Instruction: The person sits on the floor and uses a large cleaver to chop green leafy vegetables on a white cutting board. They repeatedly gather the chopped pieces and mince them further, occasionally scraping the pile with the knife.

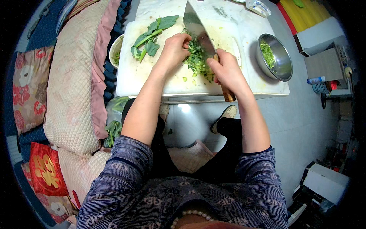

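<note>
My right hand [226, 70] is closed around the wooden handle of a broad kitchen cleaver [198, 28], its blade raised at a slant over the white cutting board [137, 83]. Chopped green stems and leaves [197, 61] lie in a pile under and beside the blade. My left hand [175, 50] rests at the left of the pile with curled fingers touching the greens; whether it grips any is hidden. Left of that hand, uncut leafy stalks [148, 37] lie on the board.
A steel bowl [277, 57] with chopped greens stands on the table's right side. Another bowl [114, 48] sits left of the board. A packet [258, 8] lies at the back. A quilted sofa [74, 71] and bagged leafy greens [113, 131] are at my left.
</note>
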The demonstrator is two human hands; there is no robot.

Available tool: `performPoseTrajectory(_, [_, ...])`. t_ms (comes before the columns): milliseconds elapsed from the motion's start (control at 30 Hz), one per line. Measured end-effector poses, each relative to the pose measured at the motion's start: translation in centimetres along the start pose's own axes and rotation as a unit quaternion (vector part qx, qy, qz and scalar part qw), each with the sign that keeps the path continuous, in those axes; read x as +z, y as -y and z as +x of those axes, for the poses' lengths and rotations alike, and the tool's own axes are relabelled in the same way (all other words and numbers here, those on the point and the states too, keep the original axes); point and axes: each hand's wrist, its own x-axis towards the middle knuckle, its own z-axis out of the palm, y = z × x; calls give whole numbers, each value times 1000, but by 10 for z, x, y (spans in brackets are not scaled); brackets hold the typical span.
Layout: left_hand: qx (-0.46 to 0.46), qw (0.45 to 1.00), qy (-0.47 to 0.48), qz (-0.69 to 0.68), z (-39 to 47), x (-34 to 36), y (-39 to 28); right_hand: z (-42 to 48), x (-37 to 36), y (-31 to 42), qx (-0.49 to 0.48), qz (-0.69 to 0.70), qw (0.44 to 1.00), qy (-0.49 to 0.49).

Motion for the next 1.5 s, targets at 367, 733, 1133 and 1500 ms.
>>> performPoseTrajectory(367, [-69, 993, 59, 76, 1, -9, 5, 6, 7, -12, -38, -44, 998, -4])
performPoseTrajectory(733, [-94, 991, 42, 81, 2, -11, 3, 6, 14, -4, -18, -22, 999, 18])
performPoseTrajectory(1133, [-71, 993, 12, 92, 1, -11, 13, 2, 15, 7, -12, 1, 999, 32])
performPoseTrajectory(1500, [-91, 989, -13, 115, 1, -18, 9, -5, 5, 8, -8, 16, 1000, 18])
